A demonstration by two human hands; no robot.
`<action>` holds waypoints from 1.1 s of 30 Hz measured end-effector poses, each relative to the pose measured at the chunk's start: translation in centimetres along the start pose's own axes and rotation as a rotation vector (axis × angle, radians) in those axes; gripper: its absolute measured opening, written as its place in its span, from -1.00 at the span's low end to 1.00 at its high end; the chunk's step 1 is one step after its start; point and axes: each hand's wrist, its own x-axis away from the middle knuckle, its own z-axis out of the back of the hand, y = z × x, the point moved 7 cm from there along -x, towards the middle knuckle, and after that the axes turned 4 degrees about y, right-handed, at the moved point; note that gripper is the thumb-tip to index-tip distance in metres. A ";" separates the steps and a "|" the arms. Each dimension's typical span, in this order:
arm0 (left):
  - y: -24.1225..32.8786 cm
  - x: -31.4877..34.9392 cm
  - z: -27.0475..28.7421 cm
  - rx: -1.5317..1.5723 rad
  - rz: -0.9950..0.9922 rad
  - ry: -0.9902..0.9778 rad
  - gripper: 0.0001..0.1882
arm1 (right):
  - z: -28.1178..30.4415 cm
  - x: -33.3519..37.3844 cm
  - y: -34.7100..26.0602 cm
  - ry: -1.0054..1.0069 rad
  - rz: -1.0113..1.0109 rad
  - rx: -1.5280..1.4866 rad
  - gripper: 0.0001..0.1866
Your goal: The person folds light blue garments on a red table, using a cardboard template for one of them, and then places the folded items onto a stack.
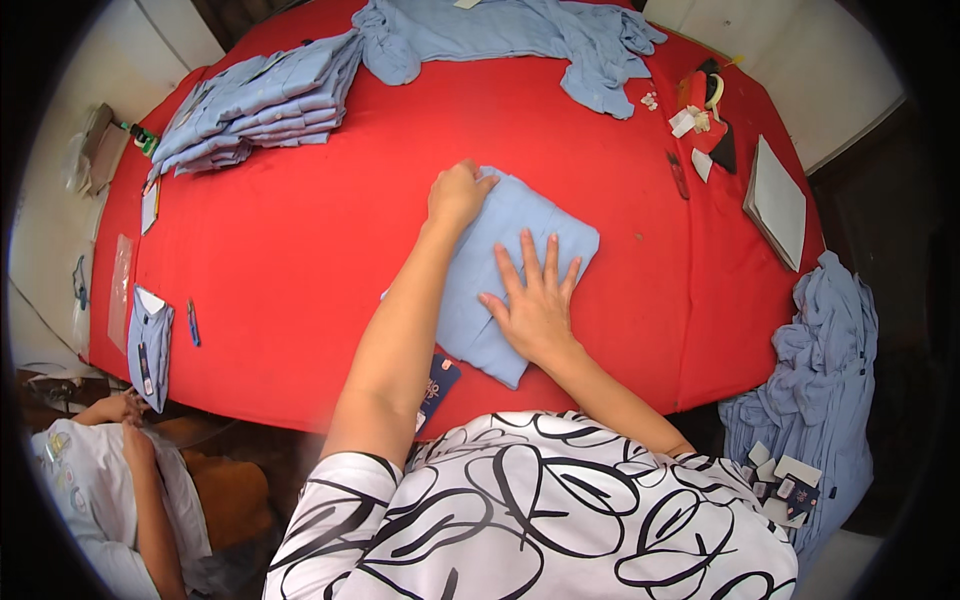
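A light blue folded shirt [475, 270] lies at a slant on the red cloth in front of me. My left hand [460, 195] is closed at the shirt's far left corner, its fingers curled over the edge. Flat on the shirt's right half rests my right hand [540, 305], fingers spread and holding nothing. A dark blue card tag [437, 388] lies by the shirt's near left edge, partly hidden by my left forearm.
A stack of folded blue shirts [265, 105] stands far left, with an unfolded shirt [490, 28] at the back. Scissors [677, 175] and a white pad [778, 205] lie right. More shirts [825, 340] hang at the right edge. Another person [115, 490] sits lower left near a packed shirt [150, 345].
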 end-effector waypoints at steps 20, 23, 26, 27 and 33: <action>-7.9 20.7 9.8 0.051 0.285 -0.112 -0.72 | 2.6 9.5 0.3 -0.228 0.361 -0.115 -0.33; -6.3 21.1 10.8 0.384 0.283 0.044 -0.72 | 3.0 9.8 1.0 -0.128 0.482 -0.083 -0.44; -4.0 19.8 12.2 0.615 0.252 0.068 -0.69 | 3.9 9.1 0.8 -0.048 0.551 -0.121 -0.56; -3.3 19.5 12.2 0.615 0.253 -0.010 -0.70 | 4.4 8.7 0.8 -0.037 0.571 -0.134 -0.59; 1.8 15.6 17.8 0.950 -0.064 -0.069 -0.82 | 16.8 -0.1 0.0 0.094 0.571 -0.225 -0.56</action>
